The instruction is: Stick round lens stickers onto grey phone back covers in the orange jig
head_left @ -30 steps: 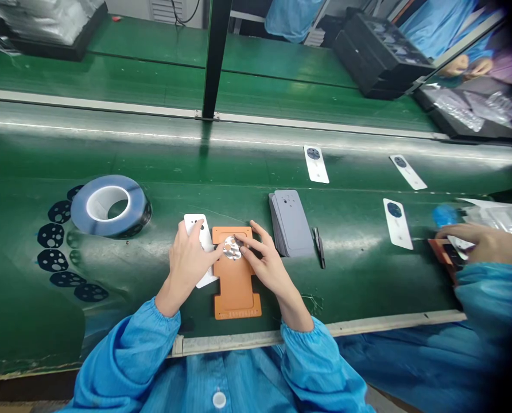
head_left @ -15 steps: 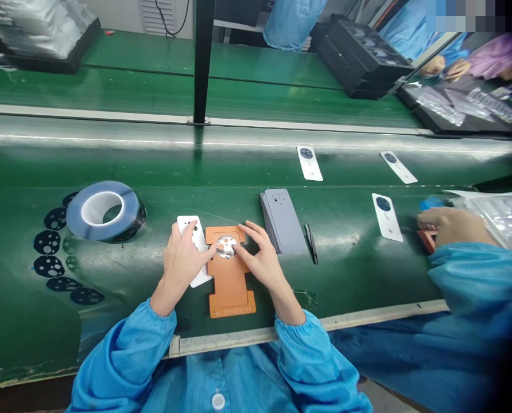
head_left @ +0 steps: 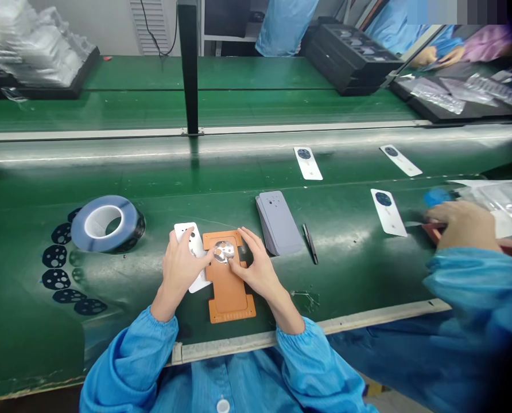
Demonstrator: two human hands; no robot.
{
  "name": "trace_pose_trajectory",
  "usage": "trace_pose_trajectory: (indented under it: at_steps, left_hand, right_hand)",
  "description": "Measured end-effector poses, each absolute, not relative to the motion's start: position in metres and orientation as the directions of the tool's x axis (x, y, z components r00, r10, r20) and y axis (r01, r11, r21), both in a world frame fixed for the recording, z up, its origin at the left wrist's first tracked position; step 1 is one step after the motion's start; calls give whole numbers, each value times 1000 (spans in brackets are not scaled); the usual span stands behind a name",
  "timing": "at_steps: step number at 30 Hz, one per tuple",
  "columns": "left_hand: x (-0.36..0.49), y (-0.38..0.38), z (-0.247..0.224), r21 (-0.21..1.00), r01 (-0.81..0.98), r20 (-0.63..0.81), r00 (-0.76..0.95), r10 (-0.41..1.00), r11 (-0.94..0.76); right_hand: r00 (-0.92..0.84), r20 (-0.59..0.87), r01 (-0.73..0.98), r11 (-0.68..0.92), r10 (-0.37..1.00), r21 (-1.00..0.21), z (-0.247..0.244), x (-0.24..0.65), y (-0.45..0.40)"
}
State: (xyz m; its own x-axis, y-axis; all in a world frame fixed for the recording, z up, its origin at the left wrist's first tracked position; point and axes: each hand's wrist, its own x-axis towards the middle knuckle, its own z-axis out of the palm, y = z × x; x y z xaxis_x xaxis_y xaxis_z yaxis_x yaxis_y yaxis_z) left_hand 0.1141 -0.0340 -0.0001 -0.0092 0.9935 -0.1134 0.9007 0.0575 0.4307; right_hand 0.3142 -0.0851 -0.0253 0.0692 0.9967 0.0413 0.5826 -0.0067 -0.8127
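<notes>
An orange fixture plate point(head_left: 230, 289) lies in front of me, with a shiny silver disc with holes point(head_left: 224, 252) on its upper part. My left hand point(head_left: 179, 268) is open; its thumb reaches the disc's left edge while its fingers rest over a white phone-back-shaped panel point(head_left: 201, 279) left of the plate. My right hand point(head_left: 260, 271) is open too. Its thumb touches or nearly touches the disc's lower right edge, and its fingers extend to the plate's upper right corner.
Right of the plate are a stack of grey panels point(head_left: 280, 223) and black tweezers point(head_left: 310, 244). A tape roll point(head_left: 81, 229) with dark perforated stickers point(head_left: 54, 256) lies left. White panels point(head_left: 388, 213) with dark discs lie farther right, near a co-worker's hand point(head_left: 465, 223).
My right thumb has shifted from the disc's right side down to its lower right edge. The camera view has tilted slightly. The co-worker's hand at the right has moved a little.
</notes>
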Motion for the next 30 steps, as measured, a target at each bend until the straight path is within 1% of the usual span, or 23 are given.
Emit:
trace_pose_trajectory:
  at_steps: [8, 10, 11, 13, 15, 17, 20, 22, 24, 26, 28, 30]
  left_hand:
    - [114, -33, -2, 461, 885, -114, -14, 993, 65]
    - [111, -31, -5, 513, 856, -97, -12, 995, 60]
    - [108, -30, -7, 564, 824, -82, -12, 997, 56]
    - [98, -26, -8, 729, 682, -69, -25, 997, 68]
    - [85, -24, -4, 888, 440, -116, -69, 991, 135]
    - [74, -25, 6, 950, 215, -199, -135, 971, 225]
    - [69, -37, 29, 964, 25, -255, -198, 947, 265]
    - [78, -49, 42, 963, -87, -266, -140, 954, 256]
    - [93, -61, 49, 941, -192, -287, -20, 958, 278]
    - [110, -72, 50, 908, -258, -317, 91, 944, 329]
    - [125, -79, 48, 882, -285, -342, 162, 926, 375]
    - [134, -82, 45, 854, -312, -368, 204, 907, 417]
  right_hand:
    - [15, 16, 576, 5, 1000, -817, -32, 320, -101]
    - [5, 25, 586, 17, 1000, -810, -35, 321, -103]
    - [2, 26, 589, 20, 1000, -808, -36, 322, -103]
    - [7, 24, 585, 16, 1000, -811, -37, 323, -105]
    - [20, 14, 564, 0, 1000, -826, -35, 324, -107]
    - [61, 10, 525, -24, 998, -851, -30, 323, -113]
    - [168, 33, 425, -42, 985, -904, -16, 316, -126]
    - [188, 38, 304, -22, 982, -952, -4, 311, -137]
    - [108, -6, 112, -18, 994, -994, 6, 306, -147]
    - [6, -60, -77, -59, 998, -995, 13, 305, -153]
    - [-28, -93, -192, -97, 995, -977, 17, 308, -155]
    - [-19, -94, -239, -96, 995, -966, 18, 314, -154]
